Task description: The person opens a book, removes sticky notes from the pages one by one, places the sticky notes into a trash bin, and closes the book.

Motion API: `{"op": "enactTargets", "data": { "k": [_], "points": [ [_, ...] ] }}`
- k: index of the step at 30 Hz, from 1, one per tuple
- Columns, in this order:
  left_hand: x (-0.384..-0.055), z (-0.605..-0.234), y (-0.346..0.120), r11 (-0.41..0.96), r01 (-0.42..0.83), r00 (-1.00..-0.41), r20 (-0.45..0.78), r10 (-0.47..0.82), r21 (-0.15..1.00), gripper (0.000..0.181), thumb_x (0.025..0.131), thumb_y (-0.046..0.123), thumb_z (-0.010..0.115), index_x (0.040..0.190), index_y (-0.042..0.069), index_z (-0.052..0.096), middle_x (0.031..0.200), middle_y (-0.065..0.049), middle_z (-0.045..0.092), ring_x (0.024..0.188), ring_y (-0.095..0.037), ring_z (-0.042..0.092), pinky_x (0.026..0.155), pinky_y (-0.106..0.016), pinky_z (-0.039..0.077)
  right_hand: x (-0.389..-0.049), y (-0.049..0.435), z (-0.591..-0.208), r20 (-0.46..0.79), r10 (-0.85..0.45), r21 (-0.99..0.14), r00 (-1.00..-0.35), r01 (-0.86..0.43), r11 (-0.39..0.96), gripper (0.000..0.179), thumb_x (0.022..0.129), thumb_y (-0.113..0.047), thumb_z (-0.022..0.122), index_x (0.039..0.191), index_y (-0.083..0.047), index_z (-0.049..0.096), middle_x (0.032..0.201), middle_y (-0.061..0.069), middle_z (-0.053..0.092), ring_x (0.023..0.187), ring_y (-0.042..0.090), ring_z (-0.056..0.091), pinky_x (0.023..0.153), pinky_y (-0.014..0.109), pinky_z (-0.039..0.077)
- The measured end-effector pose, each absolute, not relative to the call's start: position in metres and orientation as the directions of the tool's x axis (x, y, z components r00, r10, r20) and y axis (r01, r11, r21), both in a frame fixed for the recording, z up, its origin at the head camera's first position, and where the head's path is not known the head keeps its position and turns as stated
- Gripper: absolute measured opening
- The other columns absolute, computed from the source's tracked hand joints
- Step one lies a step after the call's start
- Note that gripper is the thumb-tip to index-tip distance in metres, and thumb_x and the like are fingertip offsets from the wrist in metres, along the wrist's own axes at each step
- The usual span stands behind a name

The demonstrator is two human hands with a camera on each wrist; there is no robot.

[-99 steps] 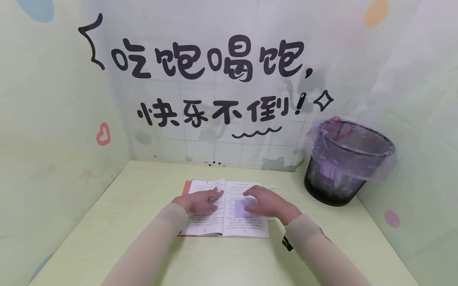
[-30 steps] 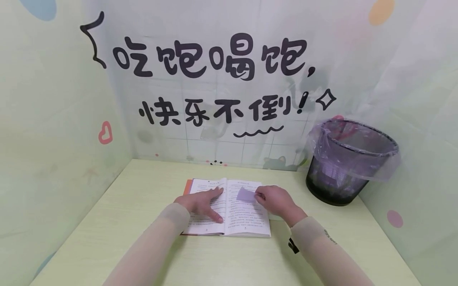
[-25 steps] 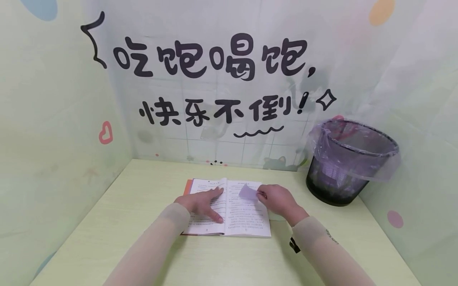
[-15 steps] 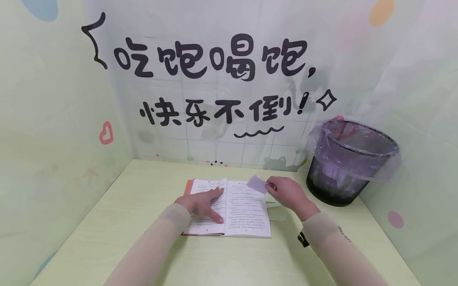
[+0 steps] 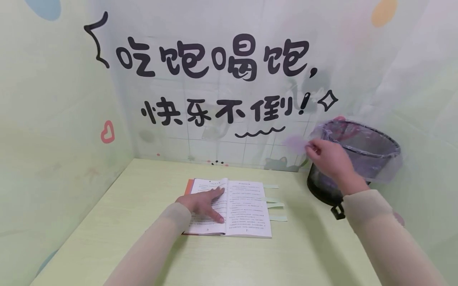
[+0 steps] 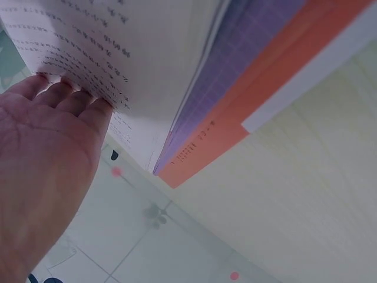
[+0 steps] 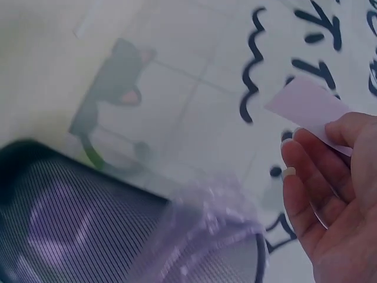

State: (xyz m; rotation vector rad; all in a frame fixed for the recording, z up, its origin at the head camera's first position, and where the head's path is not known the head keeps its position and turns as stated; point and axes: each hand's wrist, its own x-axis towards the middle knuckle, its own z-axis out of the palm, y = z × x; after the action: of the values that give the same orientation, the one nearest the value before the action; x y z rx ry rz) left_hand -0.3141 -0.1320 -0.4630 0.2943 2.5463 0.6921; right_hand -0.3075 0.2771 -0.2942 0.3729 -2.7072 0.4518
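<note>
A book (image 5: pixel 247 210) lies spread on the table, with printed pages facing up. My left hand (image 5: pixel 203 203) rests flat on its left page, fingers and thumb spread; in the left wrist view the fingertips (image 6: pixel 103 107) touch the paper. Orange and purple layers (image 6: pixel 206 141) show at the book's left edge. Raised at the right, my right hand (image 5: pixel 330 159) pinches a small purple sticky note (image 7: pixel 309 103) between thumb and fingers. In the head view the hand overlaps the near left side of the lined trash bin (image 5: pixel 379 165).
Several pale green paper tabs (image 5: pixel 278 218) stick out from the book's right edge. The bin, dark mesh with a purple plastic liner (image 7: pixel 200 221), stands at the back right of the pale table (image 5: pixel 125 246). A printed wall cloth (image 5: pixel 214 147) rises behind.
My right hand has peeled the purple note off the right page and carried it up and right to the bin. The green tabs now show fully. My left hand stays on the page.
</note>
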Motion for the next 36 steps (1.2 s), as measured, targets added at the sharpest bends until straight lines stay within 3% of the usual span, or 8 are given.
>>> {"op": "enactTargets", "data": {
  "k": [4,10,15,20,25,28,36],
  "points": [
    [-0.314,-0.463,-0.131,0.854,0.069,-0.863,-0.398,0.310,0.515,0.127,0.068,0.059,0.101,0.173,0.047,0.029,0.185,0.011,0.017,0.173,-0.031,0.016,0.134,-0.070,0.021,-0.306,0.304,-0.272,0.438,-0.095,-0.284,-0.894,-0.238,0.929,0.032,0.115,-0.034,0.051,0.104,-0.008,0.065,0.079,0.010,0.057,0.075,0.030,0.052,0.071,0.042,0.038],
    [-0.313,-0.463,-0.131,0.847,0.039,-0.865,-0.406,0.293,0.530,0.127,0.067,0.060,0.101,0.172,0.048,0.031,0.185,0.010,0.019,0.173,-0.034,0.018,0.131,-0.073,0.022,-0.307,0.349,-0.259,0.490,0.036,-0.305,-0.871,-0.133,0.943,0.038,0.112,-0.034,0.047,0.113,-0.003,0.069,0.095,0.022,0.070,0.080,0.036,0.056,0.065,0.042,0.039],
    [-0.312,-0.463,-0.132,0.843,0.016,-0.866,-0.413,0.281,0.538,0.127,0.066,0.059,0.102,0.171,0.049,0.031,0.185,0.011,0.018,0.173,-0.034,0.016,0.132,-0.074,0.020,-0.305,0.375,-0.258,0.459,0.110,-0.339,-0.882,-0.059,0.939,0.040,0.111,-0.032,0.044,0.115,0.002,0.066,0.102,0.029,0.068,0.086,0.040,0.055,0.065,0.041,0.039],
    [-0.312,-0.462,-0.132,0.833,0.037,-0.863,-0.402,0.305,0.552,0.127,0.067,0.058,0.102,0.172,0.047,0.032,0.186,0.010,0.018,0.173,-0.032,0.014,0.133,-0.072,0.018,-0.300,0.389,-0.259,0.411,0.181,-0.373,-0.893,0.016,0.928,0.045,0.111,-0.030,0.042,0.127,0.007,0.063,0.116,0.035,0.066,0.095,0.046,0.056,0.067,0.041,0.042],
    [-0.313,-0.465,-0.131,0.831,0.038,-0.860,-0.405,0.310,0.555,0.127,0.067,0.058,0.102,0.172,0.046,0.031,0.186,0.010,0.017,0.174,-0.031,0.013,0.134,-0.071,0.017,-0.299,0.393,-0.260,0.361,0.204,-0.383,-0.910,0.055,0.922,0.054,0.113,-0.033,0.043,0.142,0.009,0.058,0.133,0.037,0.065,0.111,0.053,0.060,0.083,0.058,0.053],
    [-0.314,-0.467,-0.131,0.832,0.044,-0.860,-0.402,0.313,0.553,0.127,0.067,0.059,0.101,0.172,0.046,0.031,0.186,0.009,0.018,0.173,-0.031,0.014,0.134,-0.072,0.018,-0.299,0.393,-0.262,0.346,0.204,-0.392,-0.916,0.056,0.918,0.056,0.113,-0.034,0.042,0.147,0.008,0.057,0.138,0.037,0.064,0.119,0.055,0.060,0.094,0.066,0.051],
    [-0.314,-0.466,-0.131,0.837,0.041,-0.864,-0.402,0.304,0.546,0.126,0.068,0.059,0.101,0.172,0.047,0.031,0.186,0.009,0.019,0.173,-0.033,0.017,0.132,-0.072,0.021,-0.299,0.368,-0.269,0.425,0.150,-0.381,-0.893,-0.027,0.924,0.052,0.111,-0.033,0.041,0.142,0.003,0.063,0.133,0.031,0.069,0.115,0.050,0.064,0.095,0.063,0.051]
  ]
}}
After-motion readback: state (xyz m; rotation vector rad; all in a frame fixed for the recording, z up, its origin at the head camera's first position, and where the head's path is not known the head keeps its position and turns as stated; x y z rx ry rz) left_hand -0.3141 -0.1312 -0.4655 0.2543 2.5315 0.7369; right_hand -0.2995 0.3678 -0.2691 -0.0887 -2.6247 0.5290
